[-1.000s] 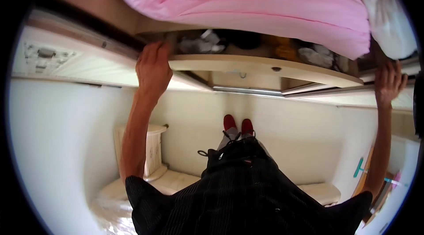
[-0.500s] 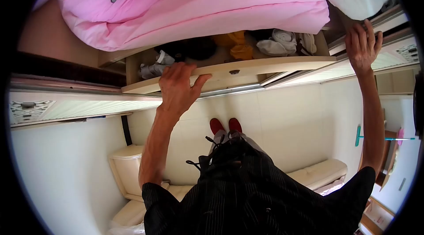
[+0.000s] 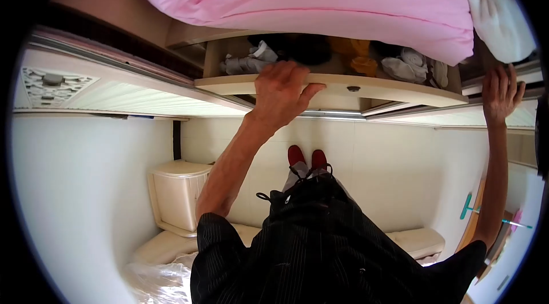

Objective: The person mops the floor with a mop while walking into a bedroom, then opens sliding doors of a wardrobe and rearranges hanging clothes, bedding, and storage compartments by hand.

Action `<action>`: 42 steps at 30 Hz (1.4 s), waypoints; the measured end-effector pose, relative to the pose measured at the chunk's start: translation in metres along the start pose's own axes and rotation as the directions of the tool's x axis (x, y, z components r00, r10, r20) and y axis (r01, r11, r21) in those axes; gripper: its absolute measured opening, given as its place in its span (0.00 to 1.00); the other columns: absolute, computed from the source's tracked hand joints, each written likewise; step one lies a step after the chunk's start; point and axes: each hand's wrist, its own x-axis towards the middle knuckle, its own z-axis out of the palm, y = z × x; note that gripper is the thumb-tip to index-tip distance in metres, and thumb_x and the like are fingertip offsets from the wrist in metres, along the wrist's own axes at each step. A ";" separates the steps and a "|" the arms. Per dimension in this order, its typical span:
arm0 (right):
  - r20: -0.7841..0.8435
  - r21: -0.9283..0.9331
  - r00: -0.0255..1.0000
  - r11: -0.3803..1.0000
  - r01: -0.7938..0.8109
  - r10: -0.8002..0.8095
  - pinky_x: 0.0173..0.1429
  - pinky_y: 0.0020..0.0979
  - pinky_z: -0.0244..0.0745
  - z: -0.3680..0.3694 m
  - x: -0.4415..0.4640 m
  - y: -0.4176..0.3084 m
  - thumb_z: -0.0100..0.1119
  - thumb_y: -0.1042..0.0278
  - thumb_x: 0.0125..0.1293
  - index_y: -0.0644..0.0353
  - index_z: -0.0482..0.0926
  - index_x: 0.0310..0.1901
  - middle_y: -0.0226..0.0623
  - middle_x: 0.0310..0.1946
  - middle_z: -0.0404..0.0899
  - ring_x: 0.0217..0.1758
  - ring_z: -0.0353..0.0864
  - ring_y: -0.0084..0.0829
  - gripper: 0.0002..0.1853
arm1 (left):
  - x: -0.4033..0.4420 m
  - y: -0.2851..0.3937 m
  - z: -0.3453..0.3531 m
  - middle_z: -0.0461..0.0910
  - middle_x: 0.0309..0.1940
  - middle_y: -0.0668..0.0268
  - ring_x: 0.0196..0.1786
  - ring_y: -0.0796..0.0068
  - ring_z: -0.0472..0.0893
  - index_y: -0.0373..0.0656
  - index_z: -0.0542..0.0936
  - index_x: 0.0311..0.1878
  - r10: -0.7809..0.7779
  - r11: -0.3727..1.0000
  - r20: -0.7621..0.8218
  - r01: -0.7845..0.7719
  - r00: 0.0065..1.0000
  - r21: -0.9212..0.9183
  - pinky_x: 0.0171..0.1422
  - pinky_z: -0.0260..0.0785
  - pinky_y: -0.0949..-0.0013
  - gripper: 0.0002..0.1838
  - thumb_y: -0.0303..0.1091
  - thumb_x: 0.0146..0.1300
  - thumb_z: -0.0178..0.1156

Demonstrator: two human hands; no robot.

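Observation:
My left hand (image 3: 281,93) is closed over the top edge of the pulled-out drawer (image 3: 394,88), its fingers hooked inside and its thumb along the front. Under those fingers lies a bundle of grey-white cloth (image 3: 247,64). Further along the drawer are dark cloth (image 3: 306,49), a yellow-orange cloth (image 3: 360,62) and rolled white cloth items (image 3: 407,66). My right hand (image 3: 501,93) rests on the wardrobe's front frame at the right, fingers stretched and a little apart. A pink quilt (image 3: 320,9) hangs above the drawer and hides its back.
White bedding (image 3: 506,15) lies beside the quilt. A louvred sliding door (image 3: 126,88) stands at the left. Below are red shoes (image 3: 296,156) on the pale floor, a cream bedside cabinet (image 3: 180,201), clear plastic (image 3: 163,281) and a teal-headed mop or squeegee (image 3: 466,205).
The view has shifted, so drawer, quilt and both hands appear further right. My left hand stays on the drawer edge and my right hand on the frame, its fingers closer together.

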 end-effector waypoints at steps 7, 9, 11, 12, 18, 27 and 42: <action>0.056 0.000 0.998 1.000 -0.003 0.003 0.72 0.44 0.51 0.000 -0.006 0.005 0.63 0.62 0.64 0.45 0.82 0.42 0.18 0.47 0.81 0.65 0.73 0.28 0.06 | -0.008 0.003 0.009 0.76 0.32 0.64 0.38 0.61 0.77 0.41 0.80 0.40 0.022 0.995 -0.058 -0.017 0.998 0.096 0.44 0.63 0.60 0.23 0.45 0.46 0.76; 0.029 -0.009 1.000 1.000 0.002 -0.002 0.73 0.42 0.49 -0.002 -0.003 0.003 0.63 0.63 0.65 0.45 0.82 0.42 0.16 0.47 0.82 0.64 0.74 0.28 0.05 | -0.007 -0.004 0.015 0.76 0.34 0.64 0.39 0.61 0.76 0.42 0.80 0.40 0.025 0.996 -0.105 -0.015 0.994 0.093 0.46 0.63 0.60 0.22 0.44 0.46 0.75; 0.021 -0.013 1.000 1.000 -0.006 0.007 0.73 0.42 0.49 -0.002 -0.002 0.000 0.63 0.62 0.65 0.45 0.82 0.42 0.16 0.46 0.82 0.64 0.75 0.28 0.05 | -0.004 -0.010 0.019 0.75 0.35 0.64 0.40 0.61 0.75 0.42 0.79 0.40 0.026 0.997 -0.145 -0.015 0.989 0.080 0.47 0.62 0.59 0.22 0.44 0.47 0.75; 0.020 -0.027 1.000 0.999 -0.018 0.018 0.73 0.42 0.48 -0.001 -0.004 0.001 0.64 0.62 0.65 0.45 0.83 0.41 0.16 0.46 0.82 0.63 0.75 0.28 0.05 | 0.002 -0.014 0.022 0.75 0.36 0.64 0.41 0.60 0.75 0.43 0.79 0.41 0.022 0.995 -0.212 -0.001 0.977 0.098 0.48 0.63 0.59 0.23 0.45 0.46 0.76; 0.044 0.083 0.995 0.993 0.081 -0.085 0.69 0.54 0.53 -0.018 -0.013 0.024 0.66 0.60 0.62 0.47 0.83 0.44 0.26 0.51 0.80 0.64 0.73 0.38 0.10 | 0.000 -0.013 0.029 0.75 0.36 0.61 0.44 0.56 0.75 0.46 0.78 0.40 -0.016 0.997 -0.217 0.033 0.976 0.076 0.51 0.65 0.56 0.26 0.47 0.41 0.79; -0.016 0.080 0.997 0.994 0.079 -0.078 0.68 0.50 0.51 -0.025 0.020 0.011 0.69 0.65 0.51 0.46 0.79 0.27 0.21 0.40 0.81 0.59 0.74 0.30 0.05 | 0.009 -0.018 0.011 0.79 0.35 0.65 0.40 0.62 0.77 0.43 0.78 0.39 -0.045 0.994 -0.160 0.060 0.986 0.091 0.50 0.63 0.58 0.26 0.40 0.38 0.82; -0.111 0.104 0.992 0.992 0.068 -0.056 0.71 0.54 0.50 -0.016 0.008 0.018 0.71 0.63 0.47 0.45 0.78 0.25 0.20 0.41 0.81 0.60 0.74 0.26 0.08 | -0.019 0.067 0.050 0.85 0.33 0.60 0.38 0.69 0.83 0.36 0.81 0.38 -0.536 0.750 0.227 0.582 0.813 -0.314 0.47 0.76 0.70 0.08 0.31 0.61 0.68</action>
